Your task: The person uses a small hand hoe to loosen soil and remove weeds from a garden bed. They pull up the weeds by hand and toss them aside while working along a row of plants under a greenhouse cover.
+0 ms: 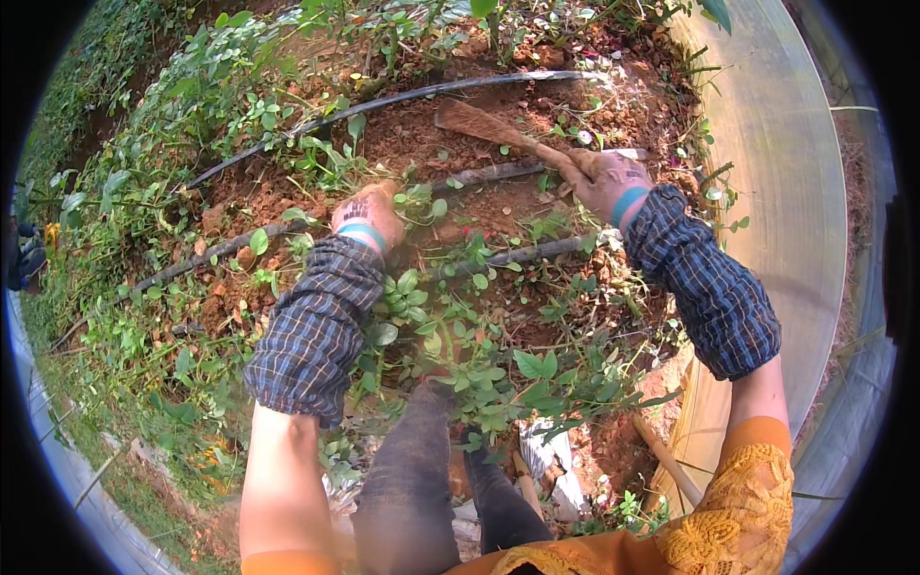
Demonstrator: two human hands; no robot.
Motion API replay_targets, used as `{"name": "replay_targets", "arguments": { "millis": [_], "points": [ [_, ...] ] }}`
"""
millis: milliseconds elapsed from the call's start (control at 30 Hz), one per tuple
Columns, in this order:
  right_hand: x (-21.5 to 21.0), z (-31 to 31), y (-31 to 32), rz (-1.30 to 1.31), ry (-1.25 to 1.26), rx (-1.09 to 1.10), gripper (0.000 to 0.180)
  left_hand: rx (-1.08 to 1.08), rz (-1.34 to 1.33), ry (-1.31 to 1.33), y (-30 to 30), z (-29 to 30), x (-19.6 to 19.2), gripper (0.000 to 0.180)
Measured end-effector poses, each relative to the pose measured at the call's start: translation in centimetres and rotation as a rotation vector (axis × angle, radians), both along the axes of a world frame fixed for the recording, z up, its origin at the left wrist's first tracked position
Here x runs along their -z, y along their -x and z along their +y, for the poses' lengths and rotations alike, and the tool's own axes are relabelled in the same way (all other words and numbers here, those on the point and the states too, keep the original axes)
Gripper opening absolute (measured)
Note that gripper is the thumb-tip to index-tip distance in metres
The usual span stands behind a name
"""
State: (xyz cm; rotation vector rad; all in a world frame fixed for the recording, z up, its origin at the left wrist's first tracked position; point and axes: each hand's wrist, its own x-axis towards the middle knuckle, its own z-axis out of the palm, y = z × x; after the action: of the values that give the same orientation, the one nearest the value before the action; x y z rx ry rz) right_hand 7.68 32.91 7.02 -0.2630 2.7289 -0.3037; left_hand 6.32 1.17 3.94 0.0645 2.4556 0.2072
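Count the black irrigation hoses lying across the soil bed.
3: the far hose, the middle hose near the right hand, the near hose past the left hand. Leaves may hide more.

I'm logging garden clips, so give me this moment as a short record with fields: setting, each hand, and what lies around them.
setting: red soil bed with low green plants
left hand: gloved, down among the leafy weeds, grasp hidden
right hand: gloved, fingers closed on a hand hoe, blade resting on soil
nearby: black irrigation hoses running across the bed
edge: clear plastic sheet on the person's right
clothing: plaid sleeve covers, dark trousers
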Motion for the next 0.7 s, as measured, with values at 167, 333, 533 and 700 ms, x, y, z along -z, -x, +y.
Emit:
{"name": "replay_targets", "arguments": {
  "millis": [167, 333, 533, 700],
  "points": [
    [-3.4, 6.0, -1.2, -0.049, -0.221, 0.437, 0.037, 0.071, -0.069, 0.16, 0.4, 2.6, 0.7, 0.047],
    [0.3, 2.8, 1.3, 0.031, 0.007, 0.314, 0.037, 0.026, -0.134, 0.181, 1.2, 3.4, 0.4, 0.047],
    [1.2, 2.9, -1.7, 0.012, -0.084, 0.058, 0.033, 0.01, -0.118, 0.22, 1.2, 4.1, 0.9, 0.044],
    [-0.6, 7.5, -3.9, -0.08, -0.163, 0.404, 0.031, 0.056, -0.035, 0.203, 1.1, 3.5, 2.2, 0.044]
  ]
}}
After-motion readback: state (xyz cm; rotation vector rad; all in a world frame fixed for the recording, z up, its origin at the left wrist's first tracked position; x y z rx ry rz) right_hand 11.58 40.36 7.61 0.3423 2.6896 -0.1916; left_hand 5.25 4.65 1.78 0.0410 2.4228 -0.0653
